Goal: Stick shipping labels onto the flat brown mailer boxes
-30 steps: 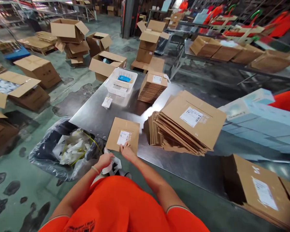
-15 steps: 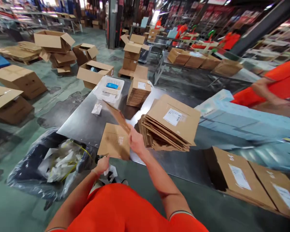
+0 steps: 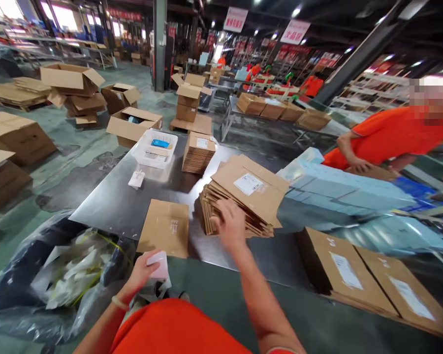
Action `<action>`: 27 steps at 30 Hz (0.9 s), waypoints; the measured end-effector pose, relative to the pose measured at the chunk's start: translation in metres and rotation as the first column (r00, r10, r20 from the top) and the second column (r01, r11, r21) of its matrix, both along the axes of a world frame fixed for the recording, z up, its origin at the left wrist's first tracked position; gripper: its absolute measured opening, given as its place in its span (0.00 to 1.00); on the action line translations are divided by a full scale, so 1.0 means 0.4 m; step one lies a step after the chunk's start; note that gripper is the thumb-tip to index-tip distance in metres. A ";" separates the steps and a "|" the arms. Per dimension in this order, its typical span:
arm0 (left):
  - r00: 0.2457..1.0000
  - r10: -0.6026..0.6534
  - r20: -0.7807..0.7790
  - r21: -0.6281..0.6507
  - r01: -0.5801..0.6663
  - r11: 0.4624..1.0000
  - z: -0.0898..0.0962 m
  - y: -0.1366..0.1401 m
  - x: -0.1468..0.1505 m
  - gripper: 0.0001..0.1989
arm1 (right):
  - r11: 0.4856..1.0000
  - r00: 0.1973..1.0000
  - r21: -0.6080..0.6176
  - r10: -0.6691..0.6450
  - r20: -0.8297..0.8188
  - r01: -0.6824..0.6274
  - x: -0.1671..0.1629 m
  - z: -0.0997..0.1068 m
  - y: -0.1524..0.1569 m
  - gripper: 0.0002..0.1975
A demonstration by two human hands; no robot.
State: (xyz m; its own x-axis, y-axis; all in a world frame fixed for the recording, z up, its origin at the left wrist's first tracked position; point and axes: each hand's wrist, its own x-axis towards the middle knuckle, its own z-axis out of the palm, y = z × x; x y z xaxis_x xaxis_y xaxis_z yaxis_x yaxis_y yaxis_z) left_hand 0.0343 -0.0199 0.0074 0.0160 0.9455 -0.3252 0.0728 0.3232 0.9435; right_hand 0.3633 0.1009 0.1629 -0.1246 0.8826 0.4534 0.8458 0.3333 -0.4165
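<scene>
My left hand (image 3: 142, 273) is closed on a small whitish, slightly pink card-like piece (image 3: 159, 264) at the table's front edge. Just beyond it, a flat cardboard piece (image 3: 166, 228) with a small printed mark lies on the metal table (image 3: 114, 196). My right hand (image 3: 232, 223) is at the near side of a leaning stack of flattened cardboard boxes (image 3: 258, 189). Its fingers are apart, with nothing seen in them; whether they touch the stack I cannot tell. The top box of that stack bears a white label (image 3: 248, 184).
A white plastic basket (image 3: 153, 162) with a blue packet and a smaller cardboard stack (image 3: 199, 153) stand farther back. A plastic-lined bin (image 3: 66, 275) of scraps is at left. Flattened boxes (image 3: 354, 275) lie at right. Across pale blue boxes (image 3: 328, 184) works another person (image 3: 395, 132).
The cardboard piece my right hand held upright has left that hand, which has moved right to the stack. My left hand has left the flat cardboard's corner and shows the whitish piece. The view has shifted.
</scene>
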 end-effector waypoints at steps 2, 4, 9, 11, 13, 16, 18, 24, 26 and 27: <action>0.993 0.080 0.087 -0.036 -0.077 0.996 0.022 0.012 0.013 0.28 | 0.877 0.918 -0.345 0.220 -0.330 -0.334 -0.123 -0.129 -0.076 0.16; 0.972 0.186 0.146 -0.062 -0.178 0.982 0.039 0.035 0.016 0.31 | 0.583 0.754 -0.552 0.171 -0.634 -0.596 -0.238 -0.257 -0.144 0.20; 0.910 0.399 0.112 -0.202 -0.372 0.906 0.062 0.095 -0.001 0.34 | 0.545 0.658 -0.643 -0.206 -0.725 -0.538 -0.364 -0.402 -0.213 0.16; 0.905 0.400 0.146 -0.272 -0.352 0.895 0.065 0.094 0.000 0.36 | 0.624 0.656 -0.637 -0.251 -0.712 -0.453 -0.367 -0.387 -0.199 0.14; 0.927 0.290 0.236 -0.254 -0.230 0.940 0.062 0.077 0.010 0.40 | 0.692 0.651 -0.626 -0.294 -0.700 -0.361 -0.369 -0.365 -0.176 0.18; 0.948 0.083 0.307 -0.116 -0.049 0.992 0.047 0.048 0.031 0.45 | 0.729 0.651 -0.605 -0.296 -0.699 -0.319 -0.380 -0.353 -0.150 0.17; 0.950 0.099 0.295 -0.099 -0.073 0.992 0.031 0.042 0.039 0.37 | 0.721 0.642 -0.599 -0.283 -0.713 -0.347 -0.384 -0.357 -0.145 0.16; 0.951 0.239 0.198 -0.182 -0.203 0.962 -0.004 0.061 0.028 0.29 | 0.618 0.580 -0.617 -0.300 -0.758 -0.487 -0.355 -0.365 -0.132 0.19; 0.953 0.249 0.169 -0.183 -0.218 0.959 -0.009 0.064 0.027 0.28 | 0.625 0.571 -0.616 -0.312 -0.760 -0.479 -0.353 -0.369 -0.131 0.19; 0.956 0.250 0.156 -0.185 -0.220 0.958 -0.011 0.065 0.029 0.28 | 0.641 0.572 -0.615 -0.316 -0.757 -0.460 -0.355 -0.374 -0.134 0.17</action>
State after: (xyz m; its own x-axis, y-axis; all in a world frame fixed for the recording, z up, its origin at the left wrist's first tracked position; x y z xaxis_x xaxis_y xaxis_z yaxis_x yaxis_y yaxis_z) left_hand 0.0458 0.0062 0.0031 -0.1292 0.8631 -0.4883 -0.1861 0.4625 0.8668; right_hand 0.2212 0.0474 0.0134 -0.1688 0.9221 -0.3482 0.0478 -0.3452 -0.9373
